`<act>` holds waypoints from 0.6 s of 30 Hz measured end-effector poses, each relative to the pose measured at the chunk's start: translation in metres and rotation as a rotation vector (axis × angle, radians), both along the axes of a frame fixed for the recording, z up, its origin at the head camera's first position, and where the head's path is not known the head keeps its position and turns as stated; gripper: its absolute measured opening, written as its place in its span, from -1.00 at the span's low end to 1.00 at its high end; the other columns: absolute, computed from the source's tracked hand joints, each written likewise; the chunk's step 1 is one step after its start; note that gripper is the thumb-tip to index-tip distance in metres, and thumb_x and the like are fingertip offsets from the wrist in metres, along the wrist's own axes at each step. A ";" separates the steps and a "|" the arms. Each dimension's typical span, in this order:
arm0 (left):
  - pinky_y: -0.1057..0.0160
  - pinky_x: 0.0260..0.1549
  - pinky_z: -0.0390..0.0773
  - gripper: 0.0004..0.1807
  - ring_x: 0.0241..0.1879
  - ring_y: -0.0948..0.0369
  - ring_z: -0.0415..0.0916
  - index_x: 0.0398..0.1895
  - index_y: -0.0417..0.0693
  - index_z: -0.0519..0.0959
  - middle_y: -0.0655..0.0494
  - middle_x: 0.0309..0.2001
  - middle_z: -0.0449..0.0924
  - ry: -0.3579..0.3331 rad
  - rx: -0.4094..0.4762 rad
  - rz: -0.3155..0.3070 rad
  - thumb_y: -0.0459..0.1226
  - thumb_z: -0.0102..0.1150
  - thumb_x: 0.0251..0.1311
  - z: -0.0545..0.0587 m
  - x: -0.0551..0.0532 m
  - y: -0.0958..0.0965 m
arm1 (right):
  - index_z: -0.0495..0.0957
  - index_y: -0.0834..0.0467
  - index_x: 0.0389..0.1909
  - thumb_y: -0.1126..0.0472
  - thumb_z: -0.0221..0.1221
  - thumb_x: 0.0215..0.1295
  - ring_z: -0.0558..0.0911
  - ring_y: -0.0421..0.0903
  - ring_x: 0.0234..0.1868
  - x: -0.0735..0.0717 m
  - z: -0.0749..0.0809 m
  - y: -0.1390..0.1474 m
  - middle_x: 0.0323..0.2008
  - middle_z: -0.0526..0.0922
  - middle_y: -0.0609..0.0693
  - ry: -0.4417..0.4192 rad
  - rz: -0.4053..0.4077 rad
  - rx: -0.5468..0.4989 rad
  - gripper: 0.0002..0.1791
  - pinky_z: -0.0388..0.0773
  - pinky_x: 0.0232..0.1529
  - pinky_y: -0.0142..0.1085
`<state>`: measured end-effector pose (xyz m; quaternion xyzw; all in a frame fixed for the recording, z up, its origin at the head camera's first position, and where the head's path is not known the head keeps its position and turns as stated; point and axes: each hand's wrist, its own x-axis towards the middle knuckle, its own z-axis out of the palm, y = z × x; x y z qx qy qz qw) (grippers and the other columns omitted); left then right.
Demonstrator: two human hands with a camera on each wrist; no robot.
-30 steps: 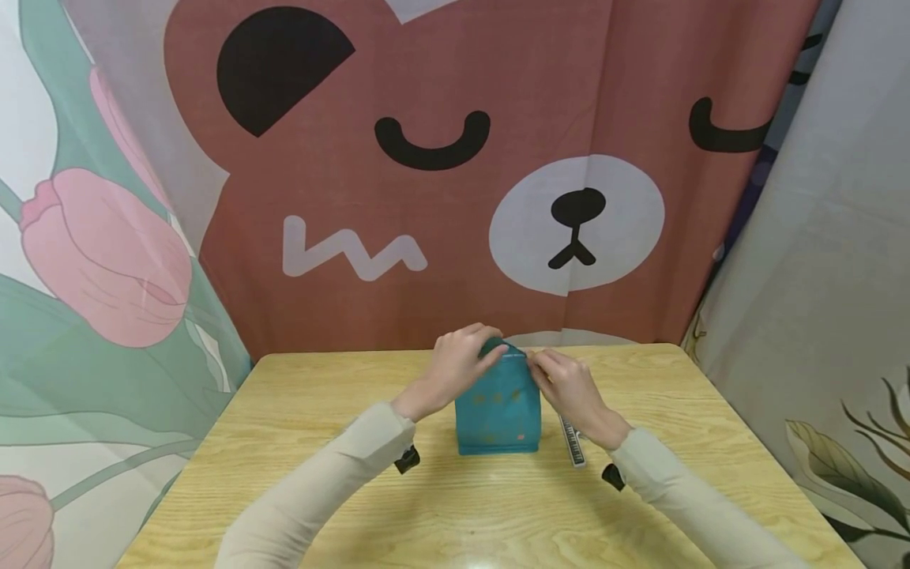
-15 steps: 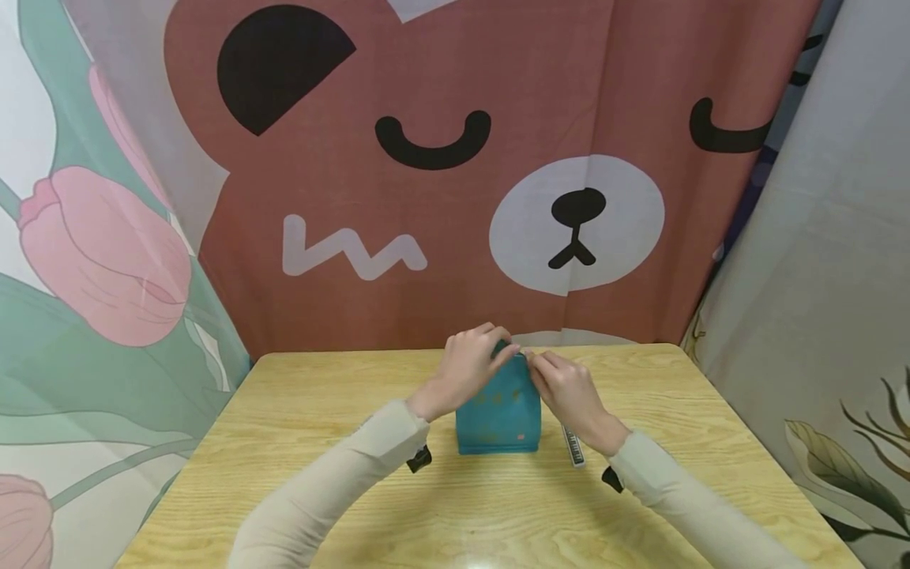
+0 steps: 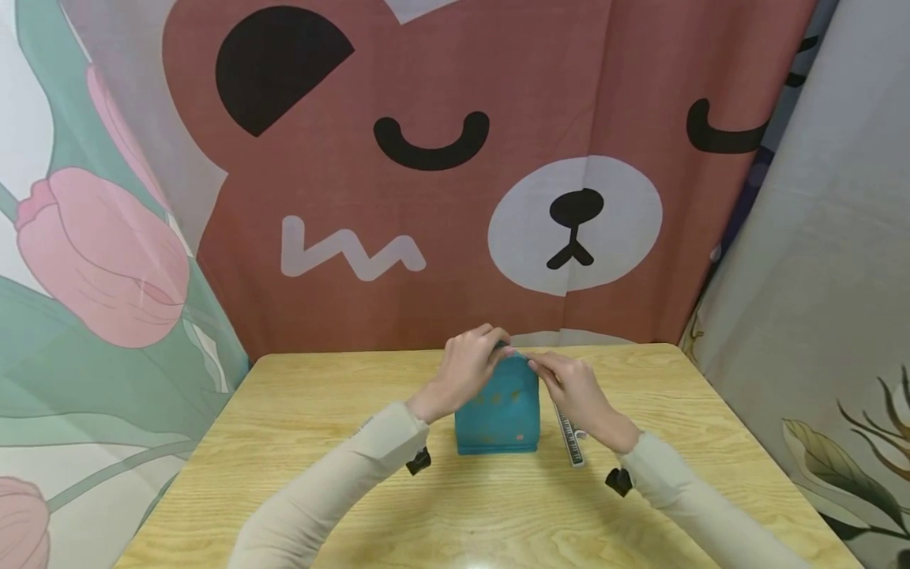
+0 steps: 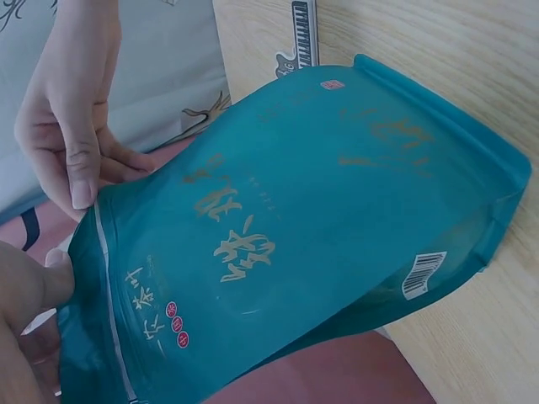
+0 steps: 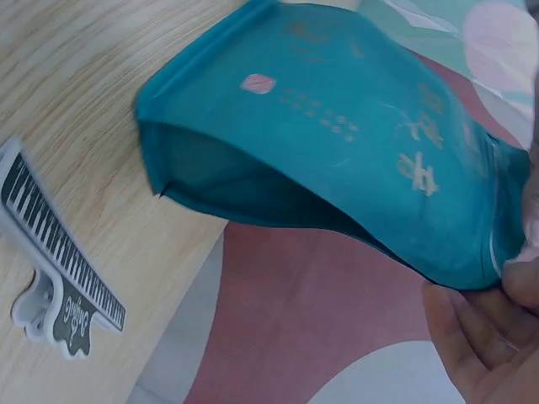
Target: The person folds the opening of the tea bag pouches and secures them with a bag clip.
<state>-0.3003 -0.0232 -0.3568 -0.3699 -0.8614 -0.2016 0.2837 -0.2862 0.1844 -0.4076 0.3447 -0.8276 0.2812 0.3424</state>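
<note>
Teal bag (image 3: 498, 423) standing on the worktop (image 3: 320, 395), both hands gripping its top

From where I'm standing, the bag is resting upright on the pale wood, toward the far edge and roughly midway across. The person's left hand (image 3: 462, 367) is grasping the left part of the top edge, its thumb lying along the front and its fingers curling over behind. The right hand (image 3: 576, 387) is pinching the top right corner between thumb and fingers. A pale line (image 4: 114, 295) is running across the bag just below the gripped edge; whether the mouth is parting there, I cannot tell. Gold characters (image 4: 244, 248) are running over the front, and a barcode (image 4: 424, 275) is showing on one folded side.

Just to the right of the bag, below the right hand, a white clip (image 5: 55, 252) with a piano-key pattern is lying on the wood, apart from the bag. Black devices are hanging under both wrists, by the cream sleeves (image 3: 334, 490). Behind it all, a curtain (image 3: 426, 197) printed with a big brown bear is hanging, and pink tulips (image 3: 107, 257) are spreading over the cloth on the left
</note>
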 end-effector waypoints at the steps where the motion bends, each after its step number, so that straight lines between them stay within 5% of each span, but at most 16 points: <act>1: 0.41 -0.52 0.50 -0.81 -0.45 0.28 0.60 -0.16 -0.11 0.68 0.09 -0.29 0.66 -0.005 0.000 -0.003 -0.19 0.21 0.35 0.000 0.000 0.000 | 0.69 0.33 -0.12 0.47 0.23 0.29 0.46 -0.34 -0.64 0.000 0.001 0.001 -0.37 0.71 0.10 -0.011 0.004 -0.008 -0.82 0.44 -0.60 -0.42; 12: 0.42 -0.53 0.47 -0.82 -0.47 0.29 0.57 -0.17 -0.09 0.68 0.11 -0.31 0.65 -0.008 0.014 -0.016 -0.19 0.22 0.33 -0.003 0.000 -0.001 | 0.73 0.28 -0.17 0.39 0.26 0.29 0.43 -0.33 -0.64 -0.004 0.006 0.002 -0.44 0.70 0.02 -0.168 -0.025 -0.075 -0.85 0.42 -0.60 -0.37; 18: 0.41 -0.53 0.47 -0.82 -0.47 0.27 0.57 -0.19 -0.14 0.68 0.09 -0.32 0.65 -0.001 0.029 -0.032 -0.21 0.24 0.32 -0.004 -0.001 -0.001 | 0.74 0.29 -0.18 0.39 0.26 0.28 0.38 -0.33 -0.66 -0.005 0.006 0.002 -0.47 0.67 0.02 -0.170 -0.018 -0.076 -0.85 0.38 -0.62 -0.37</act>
